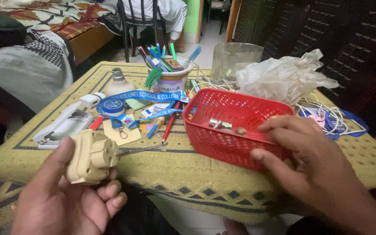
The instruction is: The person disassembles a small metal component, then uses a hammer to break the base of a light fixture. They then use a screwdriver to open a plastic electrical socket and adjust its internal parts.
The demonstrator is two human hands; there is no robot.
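Head view: left hand [62, 196] cradles a beige plug [90, 157] above the tabletop [162, 167] edge, thumb and fingers closed round it, a thin metal strip jutting from its face. Right hand [310, 163] lies spread on the near rim of the red basket [236, 126], gripping nothing. Judged step: sorting loose items. Next move likely calls for carrying the plug rightward over the basket rim.

A white stapler [62, 126] lies at the left of the yellow patterned tablecloth [162, 167], with a blue lanyard [142, 96] and a light bulb [119, 83] just beyond it. A cup of pens [172, 75] stands near a clear jar [233, 58] and a crumpled plastic bag [281, 78].
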